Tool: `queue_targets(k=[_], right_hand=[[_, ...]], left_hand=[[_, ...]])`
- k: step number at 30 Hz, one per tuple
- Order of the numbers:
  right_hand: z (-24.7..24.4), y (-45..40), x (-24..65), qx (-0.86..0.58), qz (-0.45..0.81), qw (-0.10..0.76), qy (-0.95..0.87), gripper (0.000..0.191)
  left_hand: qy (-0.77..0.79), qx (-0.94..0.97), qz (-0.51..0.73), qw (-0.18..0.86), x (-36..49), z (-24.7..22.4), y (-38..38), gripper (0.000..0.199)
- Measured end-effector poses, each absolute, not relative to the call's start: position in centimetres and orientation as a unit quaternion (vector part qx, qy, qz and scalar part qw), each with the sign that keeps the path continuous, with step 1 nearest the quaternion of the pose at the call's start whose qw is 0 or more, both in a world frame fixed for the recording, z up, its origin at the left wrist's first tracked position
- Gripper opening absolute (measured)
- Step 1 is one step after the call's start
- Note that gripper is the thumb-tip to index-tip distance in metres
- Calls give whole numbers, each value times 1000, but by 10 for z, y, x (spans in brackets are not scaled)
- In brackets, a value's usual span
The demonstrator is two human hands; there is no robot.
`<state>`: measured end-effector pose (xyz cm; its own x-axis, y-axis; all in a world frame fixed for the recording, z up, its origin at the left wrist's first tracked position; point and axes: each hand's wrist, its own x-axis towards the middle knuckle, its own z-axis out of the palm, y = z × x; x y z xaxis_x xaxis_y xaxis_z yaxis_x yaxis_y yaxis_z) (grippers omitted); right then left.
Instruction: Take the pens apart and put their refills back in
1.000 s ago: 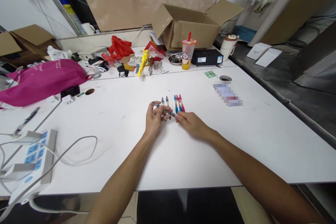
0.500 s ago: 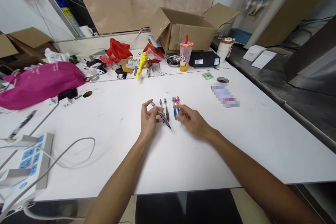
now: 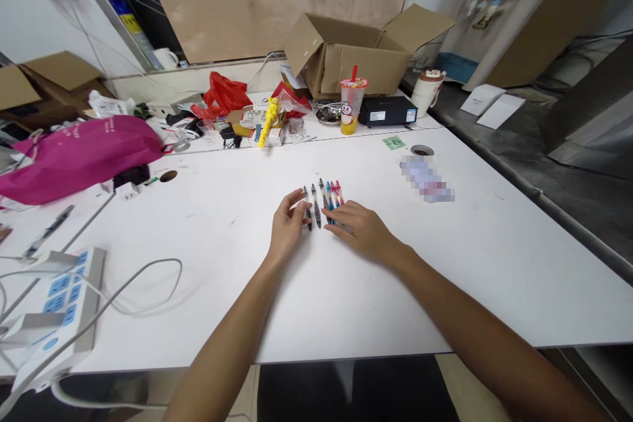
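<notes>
Several pens lie side by side on the white table (image 3: 222, 303), pointing away from me. My left hand (image 3: 291, 223) is at the left end of the row, its thumb and fingers apart around the leftmost dark pen (image 3: 306, 196). Another dark pen (image 3: 316, 208) lies just right of it. My right hand (image 3: 357, 224) reaches over the row from the right, fingers spread, with its fingertips at a third dark pen (image 3: 322, 188). Beside that pen are a blue pen (image 3: 329, 190) and red pens (image 3: 339, 190), whose lower parts my right hand partly hides.
A power strip (image 3: 74, 303) with a looping cable lies at the left, near another pen (image 3: 49, 231). Behind stand a pink bag (image 3: 89, 155), a drink cup (image 3: 350, 109), a black box (image 3: 387, 111) and a cardboard box (image 3: 356, 69). A tape roll (image 3: 421, 150) lies right.
The dark pen that was tilted in my left hand now lies in the row, next to the blue pen. My left hand has let go of it, and my right hand has moved slightly left.
</notes>
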<state>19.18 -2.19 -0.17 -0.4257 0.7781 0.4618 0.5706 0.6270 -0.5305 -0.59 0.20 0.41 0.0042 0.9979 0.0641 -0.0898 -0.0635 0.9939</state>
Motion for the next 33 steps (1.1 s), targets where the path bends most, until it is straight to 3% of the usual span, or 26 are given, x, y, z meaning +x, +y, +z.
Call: queue_targets(k=[7, 20, 28, 33], right_hand=[[-9, -10, 193, -416, 66, 259, -869, 36], [-20, -3, 195, -421, -7, 250, -872, 24], [-10, -10, 205, -448, 46, 258, -855, 51], [-13, -6, 209, -454, 36, 222, -862, 42]], left_hand=[[466, 559, 505, 464, -4, 5, -2, 20], [485, 701, 405, 331, -4, -2, -3, 21], [405, 851, 311, 126, -5, -7, -4, 35], [399, 880, 250, 69, -5, -15, -6, 40]])
